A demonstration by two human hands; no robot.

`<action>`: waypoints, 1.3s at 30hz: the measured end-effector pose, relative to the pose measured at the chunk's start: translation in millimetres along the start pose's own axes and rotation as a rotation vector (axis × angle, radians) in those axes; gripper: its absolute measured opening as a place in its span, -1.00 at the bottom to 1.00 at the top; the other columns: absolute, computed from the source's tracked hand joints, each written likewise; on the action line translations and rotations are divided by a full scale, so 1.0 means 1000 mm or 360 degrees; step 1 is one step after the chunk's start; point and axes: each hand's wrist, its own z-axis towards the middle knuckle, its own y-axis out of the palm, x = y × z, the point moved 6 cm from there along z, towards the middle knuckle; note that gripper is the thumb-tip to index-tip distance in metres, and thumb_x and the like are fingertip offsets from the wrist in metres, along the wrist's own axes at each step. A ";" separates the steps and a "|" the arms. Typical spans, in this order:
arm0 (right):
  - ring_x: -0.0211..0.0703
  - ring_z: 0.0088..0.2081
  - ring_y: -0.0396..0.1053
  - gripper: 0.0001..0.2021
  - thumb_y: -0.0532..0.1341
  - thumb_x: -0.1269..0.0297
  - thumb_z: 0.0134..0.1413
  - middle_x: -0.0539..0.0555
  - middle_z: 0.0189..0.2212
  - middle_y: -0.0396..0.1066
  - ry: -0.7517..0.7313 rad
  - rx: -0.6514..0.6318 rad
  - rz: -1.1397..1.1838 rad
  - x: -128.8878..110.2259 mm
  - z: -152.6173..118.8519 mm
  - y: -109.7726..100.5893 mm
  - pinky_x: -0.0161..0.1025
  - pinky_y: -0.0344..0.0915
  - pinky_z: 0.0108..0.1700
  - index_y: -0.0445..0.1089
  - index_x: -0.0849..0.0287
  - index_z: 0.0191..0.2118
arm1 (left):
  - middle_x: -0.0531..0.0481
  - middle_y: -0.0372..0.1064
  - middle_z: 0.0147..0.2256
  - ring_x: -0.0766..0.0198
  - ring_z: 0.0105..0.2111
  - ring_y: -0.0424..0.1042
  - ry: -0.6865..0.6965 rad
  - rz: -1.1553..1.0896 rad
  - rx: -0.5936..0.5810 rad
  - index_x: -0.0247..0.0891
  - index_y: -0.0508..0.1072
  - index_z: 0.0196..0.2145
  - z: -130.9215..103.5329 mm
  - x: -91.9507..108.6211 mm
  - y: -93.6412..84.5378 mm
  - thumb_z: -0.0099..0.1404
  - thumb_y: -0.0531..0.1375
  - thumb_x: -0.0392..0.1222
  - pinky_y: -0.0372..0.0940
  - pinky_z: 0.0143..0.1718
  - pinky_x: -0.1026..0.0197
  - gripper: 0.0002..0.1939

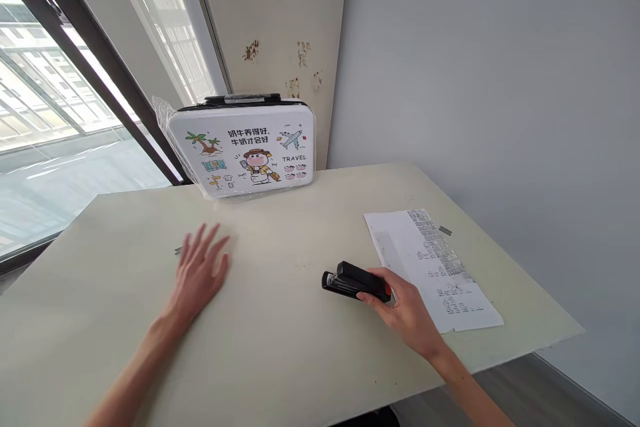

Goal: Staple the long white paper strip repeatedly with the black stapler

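Note:
A black stapler (357,280) is gripped at its rear end by my right hand (403,310), its nose pointing left and its jaw slightly apart. My left hand (201,267) is spread with the palm down over the left part of the table, slightly blurred, and holds nothing. Close to the left fingers, a small grey staple strip (179,250) is partly hidden behind them. Right of the stapler, printed paper (400,240) lies on the table, with rows of grey staple strips (437,243) along its upper right side.
A white case (235,167) with travel cartoons, wrapped in clear plastic, stands at the back of the pale table (280,347). Another grey strip (445,231) lies right of the paper. A grey wall (475,80) borders the right side; a window (55,107) is at left.

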 end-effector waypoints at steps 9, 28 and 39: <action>0.00 -0.09 0.52 -0.67 0.24 -0.06 0.32 0.10 -0.08 0.56 -0.0209 -0.0236 0.0018 0.001 0.014 0.029 -0.14 0.50 -0.11 0.48 0.02 0.01 | -0.08 0.47 0.19 -0.05 0.31 0.29 0.0401 -0.1105 -0.0636 -0.02 0.53 0.18 -0.017 0.152 0.045 0.43 0.28 -0.06 0.09 0.41 -0.17 -0.61; -0.01 0.01 0.51 -0.65 0.14 -0.04 0.42 0.13 0.01 0.54 -0.0057 -0.0155 0.0157 0.021 0.011 0.030 -0.07 0.47 0.06 0.44 0.04 0.09 | -0.11 0.49 0.12 -0.09 0.25 0.32 -0.0623 -0.1730 -0.0437 -0.11 0.56 0.01 -0.013 0.117 0.028 0.46 0.17 0.08 0.12 0.35 -0.07 -0.67; -0.02 0.13 0.47 -0.52 0.14 0.58 0.34 0.08 0.01 0.57 -0.1173 0.0244 -0.0321 -0.054 -0.028 0.020 0.00 0.46 0.09 0.41 -0.07 0.21 | -0.26 0.50 0.13 -0.03 0.19 0.46 -0.1695 -0.2961 -0.0759 -0.30 0.55 -0.01 -0.044 0.143 0.068 0.52 0.05 0.10 0.30 0.27 -0.06 -0.55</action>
